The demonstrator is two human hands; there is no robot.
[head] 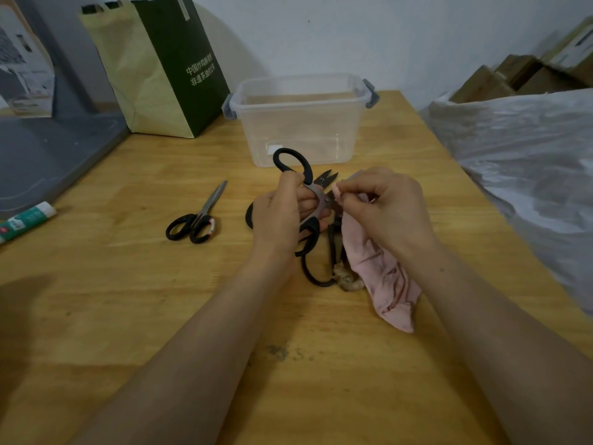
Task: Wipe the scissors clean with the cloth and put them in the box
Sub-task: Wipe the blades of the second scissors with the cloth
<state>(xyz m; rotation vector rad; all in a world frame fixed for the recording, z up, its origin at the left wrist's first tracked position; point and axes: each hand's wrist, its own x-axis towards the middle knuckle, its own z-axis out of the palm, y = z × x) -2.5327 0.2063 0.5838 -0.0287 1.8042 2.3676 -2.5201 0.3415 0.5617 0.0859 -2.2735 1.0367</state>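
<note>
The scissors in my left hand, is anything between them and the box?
Nothing visible does. The scissors are held just in front of the box, which has no lid on. Small black snips lie low on the table between them.

Pink cloth (382, 271), black-handled scissors (293, 165)

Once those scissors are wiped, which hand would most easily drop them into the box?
Left. The left hand grips the scissors by the handles, and the open box stands just beyond it. The right hand is busy pinching the cloth against the blade.
</note>
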